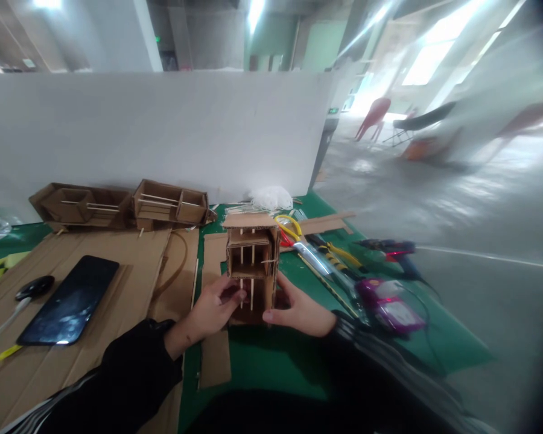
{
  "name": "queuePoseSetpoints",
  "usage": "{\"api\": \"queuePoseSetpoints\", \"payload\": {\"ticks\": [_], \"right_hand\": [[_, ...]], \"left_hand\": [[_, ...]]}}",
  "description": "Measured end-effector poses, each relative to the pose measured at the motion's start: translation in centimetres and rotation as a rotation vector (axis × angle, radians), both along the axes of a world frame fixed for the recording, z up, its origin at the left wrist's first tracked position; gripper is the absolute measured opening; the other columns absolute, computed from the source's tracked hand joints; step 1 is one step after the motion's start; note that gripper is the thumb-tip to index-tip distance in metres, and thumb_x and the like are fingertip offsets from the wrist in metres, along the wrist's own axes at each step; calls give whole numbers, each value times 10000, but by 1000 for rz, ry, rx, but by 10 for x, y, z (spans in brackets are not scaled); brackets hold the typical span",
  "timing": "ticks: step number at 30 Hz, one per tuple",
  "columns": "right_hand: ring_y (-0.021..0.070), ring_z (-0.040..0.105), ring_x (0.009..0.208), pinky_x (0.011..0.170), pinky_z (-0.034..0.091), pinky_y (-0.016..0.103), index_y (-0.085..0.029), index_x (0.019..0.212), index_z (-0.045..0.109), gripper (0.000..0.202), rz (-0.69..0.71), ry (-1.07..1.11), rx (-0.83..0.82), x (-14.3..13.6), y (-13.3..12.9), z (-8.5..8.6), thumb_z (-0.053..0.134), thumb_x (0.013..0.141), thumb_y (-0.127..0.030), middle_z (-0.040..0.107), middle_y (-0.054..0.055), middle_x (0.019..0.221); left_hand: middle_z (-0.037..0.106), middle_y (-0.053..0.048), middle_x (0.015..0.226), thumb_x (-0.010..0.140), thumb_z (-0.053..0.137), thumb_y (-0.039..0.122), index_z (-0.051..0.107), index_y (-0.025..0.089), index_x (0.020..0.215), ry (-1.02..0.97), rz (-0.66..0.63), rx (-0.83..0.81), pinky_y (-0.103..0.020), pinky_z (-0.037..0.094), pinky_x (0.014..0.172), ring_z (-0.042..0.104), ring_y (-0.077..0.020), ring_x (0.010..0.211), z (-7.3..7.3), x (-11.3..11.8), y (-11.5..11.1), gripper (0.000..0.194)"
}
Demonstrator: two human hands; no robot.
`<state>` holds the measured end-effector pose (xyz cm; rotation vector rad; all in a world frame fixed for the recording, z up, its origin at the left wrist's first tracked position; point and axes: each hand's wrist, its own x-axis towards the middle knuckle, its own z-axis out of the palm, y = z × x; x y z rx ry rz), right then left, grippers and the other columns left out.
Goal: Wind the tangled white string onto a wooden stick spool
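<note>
Head view: the right hand grips a cardboard box by its side. The left hand is at a thin stick; I can't tell if it pinches.

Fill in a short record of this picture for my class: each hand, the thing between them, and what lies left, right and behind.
Left hand: the left hand is at the box's lower opening; fingertips partly hidden
Right hand: the right hand is at the box's right side, thumb by the lower front edge
Between: upright cardboard box with thin sticks
Left: phone on a cardboard sheet
Right: pliers; purple object, blurred
Behind: white panel
</note>
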<state>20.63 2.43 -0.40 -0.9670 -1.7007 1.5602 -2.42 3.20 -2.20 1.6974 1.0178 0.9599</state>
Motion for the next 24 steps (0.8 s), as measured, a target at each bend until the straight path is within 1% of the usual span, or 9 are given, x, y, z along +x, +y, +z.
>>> {"api": "queuePoseSetpoints", "payload": {"ticks": [2,4,6,8,10,12,18,21,24], "right_hand": [[209,632,930,819,547,394,-293,1469,237,941,4,5,-21,0,0,0,787,713,-402,490,103,1350],[215,626,955,838,540,401,-293,1468,236,947,6,10,-29,0,0,0,791,708,-403,479,105,1360],[219,620,973,846,537,401,-292,1468,232,958,7,12,-29,0,0,1,795,702,-408,473,106,1365],[220,616,981,847,537,397,-292,1468,226,968,7,7,-31,0,0,1,798,697,-414,469,107,1367],[216,617,973,850,537,399,-292,1467,224,970,8,1,-34,0,-1,1,798,696,-417,468,107,1365],[212,618,961,861,534,407,-291,1468,223,972,11,0,-33,0,-1,1,800,695,-416,478,103,1351],[213,616,960,869,531,403,-277,1468,231,980,21,6,-18,1,0,0,801,686,-431,518,93,1291],[203,615,947,863,530,395,-273,1471,223,986,23,1,-4,2,0,0,803,687,-421,497,100,1316],[191,619,923,819,539,374,-281,1467,218,973,30,-20,2,2,0,2,800,696,-405,461,107,1363]], "left_hand": [[698,-98,1093,895,564,401,569,187,1122,-37,-8,-25,-346,567,827,681,-226,985,-3,-2,0,312],[681,-103,1121,897,565,391,531,191,1165,-72,-53,-55,-349,568,824,682,-223,972,-5,-4,0,336],[672,-105,1129,908,552,361,520,190,1187,-81,-112,-65,-353,559,841,674,-226,983,-4,-6,0,329],[674,-100,1110,915,537,329,528,188,1187,-65,-134,-45,-359,546,864,656,-233,1022,-2,-8,1,306],[674,-95,1088,915,531,309,535,186,1180,-51,-119,-27,-369,538,879,641,-240,1046,0,-9,1,292],[673,-94,1073,912,534,312,544,182,1154,-44,-94,-24,-370,538,873,646,-236,1025,0,-8,1,275],[678,-83,1066,907,542,355,555,181,1096,-21,-68,-26,-321,549,825,660,-207,961,-1,-6,1,257],[684,-83,1034,910,539,352,555,177,1081,-21,-74,-4,-314,550,814,664,-201,936,-1,-6,1,245],[682,-84,1044,916,531,338,547,185,1105,-32,-87,0,-310,551,806,665,-199,937,-2,-6,1,244]]}}
